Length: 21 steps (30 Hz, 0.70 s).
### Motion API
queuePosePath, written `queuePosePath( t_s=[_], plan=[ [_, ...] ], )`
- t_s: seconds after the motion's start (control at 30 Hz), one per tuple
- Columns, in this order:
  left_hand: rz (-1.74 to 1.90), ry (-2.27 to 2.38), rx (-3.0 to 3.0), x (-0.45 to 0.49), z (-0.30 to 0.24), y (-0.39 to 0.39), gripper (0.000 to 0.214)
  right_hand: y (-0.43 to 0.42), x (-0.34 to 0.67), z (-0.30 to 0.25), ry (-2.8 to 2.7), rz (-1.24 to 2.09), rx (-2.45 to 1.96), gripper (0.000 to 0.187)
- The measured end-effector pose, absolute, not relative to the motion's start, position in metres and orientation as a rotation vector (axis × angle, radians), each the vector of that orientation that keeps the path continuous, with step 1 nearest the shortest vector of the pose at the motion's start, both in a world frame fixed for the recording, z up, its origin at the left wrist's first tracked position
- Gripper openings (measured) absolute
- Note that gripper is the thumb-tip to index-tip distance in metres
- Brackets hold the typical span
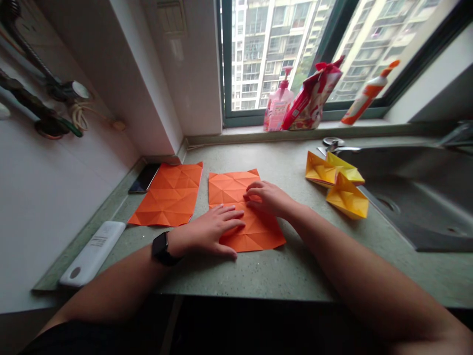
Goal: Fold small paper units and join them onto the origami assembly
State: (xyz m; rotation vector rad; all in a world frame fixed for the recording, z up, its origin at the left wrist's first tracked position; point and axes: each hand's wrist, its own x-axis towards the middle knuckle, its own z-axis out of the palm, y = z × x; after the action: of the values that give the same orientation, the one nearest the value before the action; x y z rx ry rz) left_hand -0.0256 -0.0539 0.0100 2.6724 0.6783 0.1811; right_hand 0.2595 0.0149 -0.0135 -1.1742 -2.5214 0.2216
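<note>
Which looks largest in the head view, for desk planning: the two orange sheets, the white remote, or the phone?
Largest: the two creased orange sheets, too alike to rank. Then the white remote, though camera nearness may inflate it. Smallest: the dark phone.

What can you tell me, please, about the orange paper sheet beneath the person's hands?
The orange paper sheet is a rectangle covered in a geometric pattern of straight and diagonal creases. It lies flat and slightly askew on the speckled green countertop. The left hand rests on its lower left area, the right hand on its upper right.
</note>
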Motion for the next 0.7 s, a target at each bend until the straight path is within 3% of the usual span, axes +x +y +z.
queuePosePath(
  t_s=[0.2,0.43,0.7],
  plan=[
    [0.192,0.654,2.676,-0.028,0.010,-0.054,0.064,0.014,0.259,-0.015,-2.510,0.235,-1.184,0.010],
    [0.277,0.568,2.645,-0.038,0.014,-0.049,0.072,0.019,0.269,-0.013,-2.484,0.234,-1.203,0.009],
    [0.350,0.616,2.647,-0.058,0.033,-0.039,0.010,0.035,0.285,-0.022,-2.447,0.245,-1.239,0.010]
  ],
)
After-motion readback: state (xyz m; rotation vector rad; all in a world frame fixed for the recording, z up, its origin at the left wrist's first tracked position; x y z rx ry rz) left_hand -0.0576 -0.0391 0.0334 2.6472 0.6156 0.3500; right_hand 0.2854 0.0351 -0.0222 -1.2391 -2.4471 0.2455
